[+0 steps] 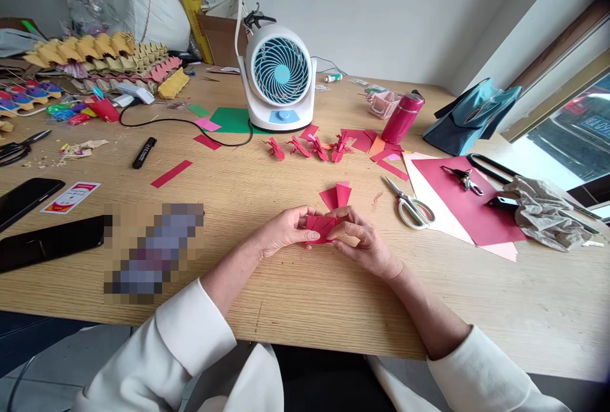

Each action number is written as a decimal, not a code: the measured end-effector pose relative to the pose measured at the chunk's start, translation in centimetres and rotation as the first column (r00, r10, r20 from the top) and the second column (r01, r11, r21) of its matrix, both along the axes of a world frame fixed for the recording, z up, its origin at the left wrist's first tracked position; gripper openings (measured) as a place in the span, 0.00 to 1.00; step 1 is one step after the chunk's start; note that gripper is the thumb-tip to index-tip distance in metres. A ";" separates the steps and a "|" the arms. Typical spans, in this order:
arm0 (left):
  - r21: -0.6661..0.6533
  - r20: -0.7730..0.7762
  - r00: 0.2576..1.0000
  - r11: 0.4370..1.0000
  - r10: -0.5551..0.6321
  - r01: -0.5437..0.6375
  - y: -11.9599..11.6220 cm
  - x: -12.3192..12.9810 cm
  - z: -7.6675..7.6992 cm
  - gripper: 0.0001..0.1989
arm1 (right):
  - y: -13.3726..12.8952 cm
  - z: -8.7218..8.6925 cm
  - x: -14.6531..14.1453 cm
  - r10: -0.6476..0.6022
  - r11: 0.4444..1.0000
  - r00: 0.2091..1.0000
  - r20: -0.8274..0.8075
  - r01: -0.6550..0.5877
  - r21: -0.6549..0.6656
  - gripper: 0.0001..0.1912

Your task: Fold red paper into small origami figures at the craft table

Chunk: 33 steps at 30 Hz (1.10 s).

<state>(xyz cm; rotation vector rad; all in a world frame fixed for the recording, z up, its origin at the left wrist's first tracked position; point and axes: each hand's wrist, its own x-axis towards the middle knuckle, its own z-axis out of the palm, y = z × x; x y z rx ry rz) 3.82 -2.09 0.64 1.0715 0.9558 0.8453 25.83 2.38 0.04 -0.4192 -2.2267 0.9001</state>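
Note:
Between both hands is a small piece of red paper with crease lines across it, held just above the table near the front edge. My left hand pinches its left side, thumb on top. On the right side, the fingers and thumb of my right hand close on the paper's edge. Just beyond my hands lie more red paper pieces. Farther back, several folded red paper figures stand in a row. Scissors with white handles rest to the right of my right hand.
A white fan stands at the back middle, with green paper beside it. A red bottle and a teal bag are at the back right. Large red sheets lie right. A black marker and phones lie left.

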 end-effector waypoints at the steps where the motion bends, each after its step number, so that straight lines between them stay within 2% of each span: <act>1: 0.016 -0.006 1.000 1.000 0.009 -0.009 0.1 0.0 -0.2 0.26 | 0.0 0.0 0.0 -0.003 1.000 1.000 -0.002 0.003 -0.001 0.05; 7: 0.036 -0.024 0.999 0.999 0.031 -0.030 0.4 0.0 -1.0 0.26 | 0.0 0.0 -0.1 -0.068 0.997 0.997 -0.023 0.067 -0.048 0.05; 12: 0.100 -0.064 0.998 0.995 0.023 -0.017 0.3 0.0 -0.7 0.25 | -0.2 -0.1 -0.5 -0.124 0.974 0.990 -0.070 0.108 -0.198 0.09; 17: 0.200 -0.139 0.989 0.980 0.053 -0.024 0.3 0.4 -0.4 0.22 | -0.4 -1.1 -0.9 -0.184 0.886 0.979 -0.084 0.129 -0.445 0.12; 20: 0.252 -0.186 0.979 0.967 0.079 -0.030 0.3 0.6 -0.6 0.22 | -0.5 -1.8 -1.2 -0.235 0.839 0.967 -0.103 0.148 -0.524 0.13; 26: 0.344 -0.246 0.957 0.937 0.154 -0.062 0.3 0.9 -1.1 0.20 | -0.5 -2.5 -1.6 -0.311 0.799 0.940 -0.139 0.179 -0.574 0.13; 30: 0.384 -0.296 0.937 0.921 0.187 -0.063 0.1 1.1 -0.8 0.19 | -0.6 -2.7 -1.7 -0.329 0.796 0.934 -0.138 0.196 -0.573 0.11; 33: 0.379 -0.350 0.917 0.924 0.189 -0.046 -0.1 1.3 -0.5 0.21 | -0.7 -2.7 -1.8 -0.343 0.797 0.930 -0.134 0.213 -0.565 0.10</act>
